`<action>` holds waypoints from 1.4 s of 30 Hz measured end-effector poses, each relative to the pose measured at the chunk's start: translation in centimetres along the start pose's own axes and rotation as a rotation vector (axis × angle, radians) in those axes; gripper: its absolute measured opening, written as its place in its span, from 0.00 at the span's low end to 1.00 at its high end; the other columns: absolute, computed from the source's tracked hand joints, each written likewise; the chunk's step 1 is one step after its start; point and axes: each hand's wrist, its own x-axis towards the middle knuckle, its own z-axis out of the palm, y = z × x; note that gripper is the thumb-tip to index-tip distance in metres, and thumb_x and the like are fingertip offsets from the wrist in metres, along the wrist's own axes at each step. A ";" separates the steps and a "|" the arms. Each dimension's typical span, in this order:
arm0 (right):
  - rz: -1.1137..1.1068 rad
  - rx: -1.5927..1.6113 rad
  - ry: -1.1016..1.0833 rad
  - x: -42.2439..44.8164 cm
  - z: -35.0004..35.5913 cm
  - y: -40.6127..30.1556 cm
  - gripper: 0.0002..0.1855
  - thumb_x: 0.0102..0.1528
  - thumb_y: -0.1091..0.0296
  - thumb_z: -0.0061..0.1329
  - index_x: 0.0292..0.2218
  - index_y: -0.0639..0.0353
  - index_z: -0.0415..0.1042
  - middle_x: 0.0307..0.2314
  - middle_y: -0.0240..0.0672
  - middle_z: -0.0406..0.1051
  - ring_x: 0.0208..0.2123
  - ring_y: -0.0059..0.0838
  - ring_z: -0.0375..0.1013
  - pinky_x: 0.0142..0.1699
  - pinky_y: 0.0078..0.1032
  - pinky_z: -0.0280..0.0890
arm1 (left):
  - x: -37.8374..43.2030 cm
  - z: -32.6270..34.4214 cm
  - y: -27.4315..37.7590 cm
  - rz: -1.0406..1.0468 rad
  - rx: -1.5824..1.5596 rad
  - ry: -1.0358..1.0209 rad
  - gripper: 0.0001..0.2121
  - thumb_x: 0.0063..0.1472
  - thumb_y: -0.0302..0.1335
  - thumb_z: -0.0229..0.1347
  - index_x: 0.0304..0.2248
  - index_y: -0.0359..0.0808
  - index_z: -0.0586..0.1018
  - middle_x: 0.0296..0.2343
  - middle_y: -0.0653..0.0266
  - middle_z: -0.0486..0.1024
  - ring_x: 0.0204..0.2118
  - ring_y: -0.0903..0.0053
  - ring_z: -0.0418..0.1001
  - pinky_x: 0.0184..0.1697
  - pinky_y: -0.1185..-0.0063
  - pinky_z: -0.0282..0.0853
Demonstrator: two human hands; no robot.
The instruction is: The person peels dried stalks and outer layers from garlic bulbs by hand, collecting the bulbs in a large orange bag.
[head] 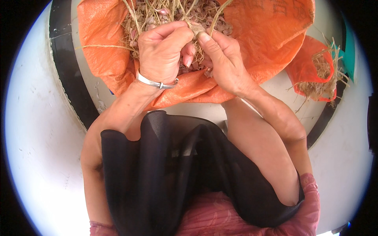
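Observation:
Both hands meet at a small garlic bulb (196, 29) with dry stem and roots, above the mouth of an orange woven sack (265, 38). My left hand (165, 47), with a silver bangle (156, 83) at its wrist, grips the bulb and the base of its stem; some of its fingers are curled out of sight. My right hand (221, 56) pinches the bulb's other side between thumb and fingers. Under and behind the hands, the sack holds many pinkish garlic bulbs (164, 12) with dry stalks and stringy roots.
A red plastic bag (305, 56) at the right holds dry stalks and root trimmings (320, 85), some sticking out. A teal object (350, 53) stands beside it. Dark bands (72, 67) cross the pale floor. Black cloth (165, 177) covers part of my lap.

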 end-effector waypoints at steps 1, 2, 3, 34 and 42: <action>0.000 0.000 0.002 0.0 0.0 0.3 0.16 0.59 0.62 0.29 0.32 0.61 0.67 0.15 0.25 0.65 0.17 0.11 0.58 0.21 0.13 0.56 | 0.0 0.0 0.0 0.000 0.004 -0.011 0.06 0.51 0.20 0.50 0.29 0.26 0.74 0.15 0.61 0.70 0.11 0.82 0.64 0.12 0.86 0.58; -0.069 -0.029 0.010 0.2 0.0 0.7 0.16 0.59 0.61 0.30 0.32 0.62 0.67 0.15 0.26 0.65 0.16 0.12 0.57 0.20 0.13 0.56 | 0.0 0.1 -0.1 -0.001 0.005 -0.013 0.06 0.51 0.20 0.50 0.29 0.26 0.74 0.15 0.61 0.70 0.11 0.82 0.64 0.12 0.86 0.58; -0.138 -0.058 0.016 0.2 0.1 0.9 0.16 0.58 0.61 0.31 0.32 0.62 0.67 0.15 0.26 0.65 0.15 0.12 0.57 0.20 0.13 0.56 | 0.0 0.2 -0.1 -0.007 0.015 -0.005 0.06 0.51 0.19 0.49 0.29 0.26 0.74 0.15 0.61 0.70 0.11 0.82 0.64 0.12 0.85 0.58; 0.247 0.314 0.020 0.8 -1.1 0.5 0.12 0.57 0.63 0.36 0.29 0.61 0.65 0.12 0.22 0.53 0.14 0.12 0.48 0.19 0.14 0.46 | 0.5 -0.3 0.6 -0.173 0.014 -0.031 0.10 0.55 0.27 0.50 0.34 0.28 0.73 0.22 0.65 0.70 0.17 0.83 0.66 0.14 0.88 0.54; 0.413 0.874 -0.223 1.0 -2.9 1.2 0.11 0.56 0.63 0.36 0.26 0.60 0.63 0.12 0.26 0.53 0.14 0.16 0.48 0.20 0.17 0.46 | 0.3 -0.2 0.3 -0.091 0.082 -0.131 0.09 0.55 0.26 0.51 0.32 0.28 0.74 0.15 0.63 0.70 0.12 0.87 0.61 0.14 0.89 0.55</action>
